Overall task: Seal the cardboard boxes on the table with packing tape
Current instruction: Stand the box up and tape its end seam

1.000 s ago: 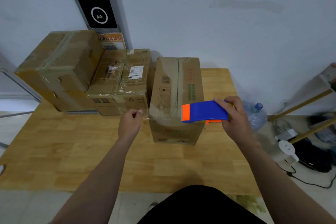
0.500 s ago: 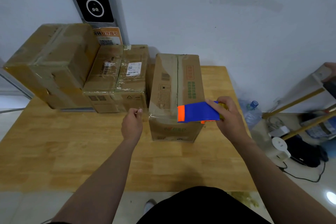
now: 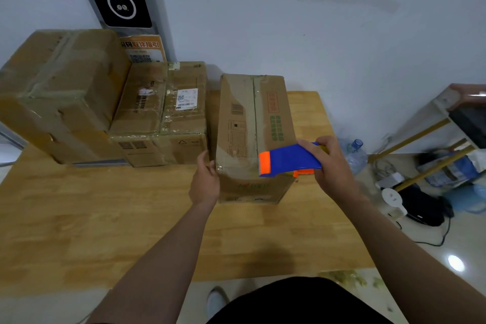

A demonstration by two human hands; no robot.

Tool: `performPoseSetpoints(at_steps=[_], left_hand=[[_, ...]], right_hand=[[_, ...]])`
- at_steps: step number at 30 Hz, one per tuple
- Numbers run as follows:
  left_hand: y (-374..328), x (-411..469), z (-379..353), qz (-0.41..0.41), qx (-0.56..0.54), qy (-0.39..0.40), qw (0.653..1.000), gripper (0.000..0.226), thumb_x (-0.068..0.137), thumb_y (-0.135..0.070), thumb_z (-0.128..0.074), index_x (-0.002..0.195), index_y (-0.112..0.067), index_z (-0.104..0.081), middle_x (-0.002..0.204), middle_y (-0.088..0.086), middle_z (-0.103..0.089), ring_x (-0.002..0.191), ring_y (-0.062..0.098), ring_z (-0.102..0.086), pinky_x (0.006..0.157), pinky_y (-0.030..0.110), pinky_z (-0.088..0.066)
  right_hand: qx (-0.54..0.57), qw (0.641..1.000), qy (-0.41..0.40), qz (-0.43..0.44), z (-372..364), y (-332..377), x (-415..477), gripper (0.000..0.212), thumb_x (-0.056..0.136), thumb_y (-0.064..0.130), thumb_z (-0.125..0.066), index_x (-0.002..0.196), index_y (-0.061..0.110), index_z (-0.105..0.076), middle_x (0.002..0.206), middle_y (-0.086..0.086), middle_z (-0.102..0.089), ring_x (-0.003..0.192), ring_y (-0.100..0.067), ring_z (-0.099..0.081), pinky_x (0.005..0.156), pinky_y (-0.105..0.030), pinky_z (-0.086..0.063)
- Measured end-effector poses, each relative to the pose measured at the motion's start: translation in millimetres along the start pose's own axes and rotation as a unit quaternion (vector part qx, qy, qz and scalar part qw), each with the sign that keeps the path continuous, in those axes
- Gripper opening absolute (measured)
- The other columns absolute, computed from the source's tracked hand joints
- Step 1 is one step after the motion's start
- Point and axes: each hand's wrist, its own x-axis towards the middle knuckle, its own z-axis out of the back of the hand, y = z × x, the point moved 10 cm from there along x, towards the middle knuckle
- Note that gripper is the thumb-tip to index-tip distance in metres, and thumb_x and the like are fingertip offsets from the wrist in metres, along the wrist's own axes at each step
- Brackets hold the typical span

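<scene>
The blue and orange plastic tape dispenser [image 3: 289, 160] hides the tall brown cardboard box's [image 3: 252, 123] near-right top corner — its roll unseen. Left of it, the largest cardboard box [image 3: 60, 92] is cropped — labels unreadable.

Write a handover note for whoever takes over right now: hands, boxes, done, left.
Left hand: pressed on the near left corner of the tall brown cardboard box, apparently pinning the tape end.
Right hand: grips the blue and orange tape dispenser at the box's near top edge.
All boxes sit on the wooden table. The large taped box and the labelled middle box look sealed.
Left: run this strip across the near edge, cut it, check the centre seam.
</scene>
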Motion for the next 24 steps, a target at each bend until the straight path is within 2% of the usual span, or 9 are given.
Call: performPoseSetpoints(at_steps=[2, 3, 6, 9, 11, 14, 18, 21, 24], left_hand=[[13, 7, -6, 0.032, -0.003, 0.042, 0.999, 0.046, 0.109, -0.044, -0.037, 0.153, -0.033, -0.03, 0.139, 0.004, -0.054, 0.107, 0.032, -0.063, 0.078, 0.04, -0.043], [20, 8, -8, 0.051, -0.006, 0.052, 0.997, 0.045, 0.108, -0.042, -0.041, 0.15, -0.03, -0.034, 0.144, 0.006, -0.046, 0.109, 0.034, -0.062, 0.08, 0.042, -0.045], [13, 6, 9, 0.035, -0.024, -0.01, 0.999, 0.03, 0.108, -0.037, -0.043, 0.124, -0.015, -0.057, 0.123, 0.009, -0.058, 0.102, 0.031, -0.062, 0.079, 0.04, -0.047], [-20, -11, 21, -0.024, -0.087, -0.052, 0.995, 0.038, 0.107, -0.049, -0.041, 0.108, -0.021, -0.067, 0.099, -0.005, -0.066, 0.093, 0.018, -0.064, 0.07, 0.035, -0.047], [-38, -19, 3, -0.028, -0.138, 0.007, 0.99, 0.04, 0.097, -0.061, -0.053, 0.12, -0.03, -0.063, 0.109, -0.014, -0.068, 0.101, 0.009, -0.065, 0.081, 0.034, -0.054], [-47, -23, -10, -0.018, -0.089, 0.024, 0.996, 0.077, 0.078, -0.07, -0.07, 0.14, -0.027, -0.051, 0.128, -0.012, -0.065, 0.113, 0.013, -0.062, 0.087, 0.037, -0.055], [-48, -19, -8, -0.034, -0.098, 0.013, 0.995, 0.064, 0.085, -0.058, -0.073, 0.138, -0.029, -0.055, 0.121, -0.013, -0.067, 0.108, 0.011, -0.062, 0.08, 0.03, -0.048], [-34, -12, -8, -0.043, -0.167, 0.051, 0.984, 0.054, 0.093, -0.05, -0.068, 0.142, -0.03, -0.058, 0.115, -0.019, -0.068, 0.111, 0.007, -0.064, 0.089, 0.028, -0.053], [-22, -7, -5, -0.043, -0.21, 0.077, 0.974, 0.052, 0.101, -0.043, -0.059, 0.149, -0.024, -0.053, 0.132, -0.011, -0.067, 0.119, 0.005, -0.061, 0.09, 0.015, -0.05]], right_hand=[[0.001, 1.0, -0.004, -0.013, 1, -3, 1, 0.064, 0.088, 0.008, -0.072, 0.142, 0.033, -0.05, 0.121, -0.01, -0.045, 0.108, -0.029, -0.053, 0.081, -0.043, -0.054], [0.001, 1.0, -0.005, -0.019, 0, -4, 1, 0.063, 0.088, 0.008, -0.072, 0.142, 0.032, -0.051, 0.122, -0.01, -0.045, 0.107, -0.028, -0.054, 0.081, -0.042, -0.054], [-0.009, 1.0, -0.007, -0.017, -1, -1, 1, 0.063, 0.086, 0.007, -0.074, 0.141, 0.03, -0.053, 0.123, -0.011, -0.044, 0.107, -0.028, -0.053, 0.08, -0.037, -0.053], [-0.016, 0.999, -0.012, -0.024, -3, -1, 0, 0.063, 0.086, 0.006, -0.074, 0.141, 0.03, -0.053, 0.123, -0.014, -0.045, 0.107, -0.029, -0.053, 0.081, -0.037, -0.051], [-0.02, 0.999, -0.011, -0.026, -3, 0, -1, 0.062, 0.087, 0.007, -0.072, 0.142, 0.03, -0.053, 0.122, -0.014, -0.046, 0.107, -0.03, -0.053, 0.08, -0.039, -0.052], [-0.025, 0.999, -0.011, -0.031, -2, 0, -4, 0.06, 0.089, 0.011, -0.069, 0.143, 0.029, -0.052, 0.121, -0.013, -0.046, 0.104, -0.028, -0.053, 0.078, -0.039, -0.054], [-0.027, 0.999, -0.015, -0.028, 1, 2, -7, 0.06, 0.087, 0.005, -0.067, 0.143, 0.023, -0.054, 0.115, -0.013, -0.047, 0.101, -0.029, -0.054, 0.077, -0.039, -0.053], [-0.021, 0.999, -0.018, -0.032, 1, -1, -7, 0.061, 0.087, 0.002, -0.069, 0.143, 0.022, -0.054, 0.113, -0.011, -0.046, 0.1, -0.027, -0.053, 0.077, -0.039, -0.052], [-0.017, 0.999, -0.014, -0.034, 0, -2, -8, 0.06, 0.088, 0.002, -0.069, 0.143, 0.023, -0.053, 0.114, -0.011, -0.047, 0.102, -0.026, -0.052, 0.079, -0.039, -0.052]])
